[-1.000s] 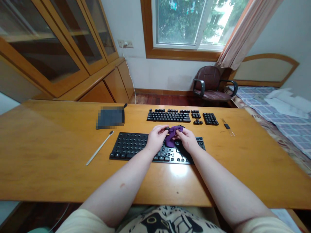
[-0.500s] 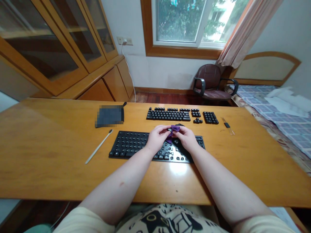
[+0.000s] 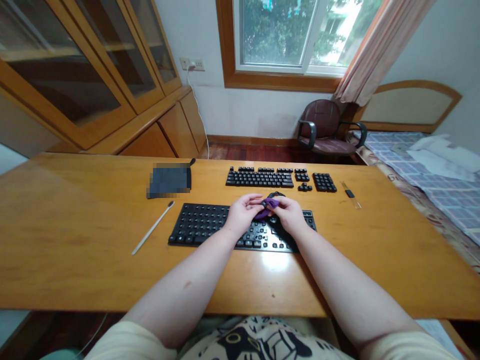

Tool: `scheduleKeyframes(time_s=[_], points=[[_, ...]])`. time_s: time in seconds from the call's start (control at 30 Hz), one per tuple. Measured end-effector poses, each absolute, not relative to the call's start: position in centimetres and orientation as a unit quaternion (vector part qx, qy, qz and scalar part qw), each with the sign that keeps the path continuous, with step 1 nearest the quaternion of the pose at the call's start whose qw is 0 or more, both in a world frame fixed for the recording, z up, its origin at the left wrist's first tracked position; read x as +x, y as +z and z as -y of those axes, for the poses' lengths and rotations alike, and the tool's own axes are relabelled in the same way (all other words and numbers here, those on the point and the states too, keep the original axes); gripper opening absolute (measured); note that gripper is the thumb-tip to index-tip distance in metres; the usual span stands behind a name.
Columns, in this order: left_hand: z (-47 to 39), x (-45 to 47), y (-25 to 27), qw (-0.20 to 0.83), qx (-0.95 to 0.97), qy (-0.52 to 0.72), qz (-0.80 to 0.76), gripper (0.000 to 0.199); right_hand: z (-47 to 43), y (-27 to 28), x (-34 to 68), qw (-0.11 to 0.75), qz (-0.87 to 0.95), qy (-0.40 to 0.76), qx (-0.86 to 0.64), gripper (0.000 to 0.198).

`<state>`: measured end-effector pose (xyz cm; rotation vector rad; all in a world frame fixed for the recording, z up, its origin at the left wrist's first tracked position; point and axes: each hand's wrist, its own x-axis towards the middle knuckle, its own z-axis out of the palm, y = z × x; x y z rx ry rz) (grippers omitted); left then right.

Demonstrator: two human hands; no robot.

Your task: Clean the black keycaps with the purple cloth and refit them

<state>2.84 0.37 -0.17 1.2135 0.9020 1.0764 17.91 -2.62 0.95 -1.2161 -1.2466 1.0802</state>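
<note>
Above the black keyboard base (image 3: 200, 220), whose keycaps are mostly off, my two hands meet at the fingertips. My right hand (image 3: 288, 212) is closed on a bunched purple cloth (image 3: 270, 203), part of which hangs down between the hands. My left hand (image 3: 242, 212) pinches a small dark piece, apparently a keycap (image 3: 263, 204), against the cloth. Its exact shape is partly hidden by fingers and cloth. A few keycaps remain along the base's near edge. Behind my hands lies a coiled black cable (image 3: 276, 194).
Removed keycaps (image 3: 259, 178) lie in keyboard order at the back, with a number-pad block (image 3: 324, 182) to their right. A wire keycap puller (image 3: 349, 193) lies further right. On the left are a long white-handled brush (image 3: 152, 230) and a dark pouch (image 3: 169, 180), blurred out.
My fingers have shifted slightly, and the small piece now shows dark against the cloth. The purple cloth is folded differently, bunched lower between my hands. The other things have stayed put.
</note>
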Motion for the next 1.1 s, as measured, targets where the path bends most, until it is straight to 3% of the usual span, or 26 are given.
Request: scheduleKeyframes(time_s=[0.37,0.67,1.1], points=[[-0.3,2.8,-0.3,0.562,0.566,0.464,-0.385,0.022,2.6,0.5,17.8,0.521,0.49,0.484,-0.504,0.029],[-0.1,2.8,-0.2,0.575,0.564,0.454,-0.379,0.036,2.4,0.2,18.2,0.526,0.497,0.477,-0.499,0.027],[0.6,2.5,0.8,0.393,0.704,0.438,-0.397,0.032,2.3,-0.1,18.0,0.514,0.528,0.481,-0.475,0.032]])
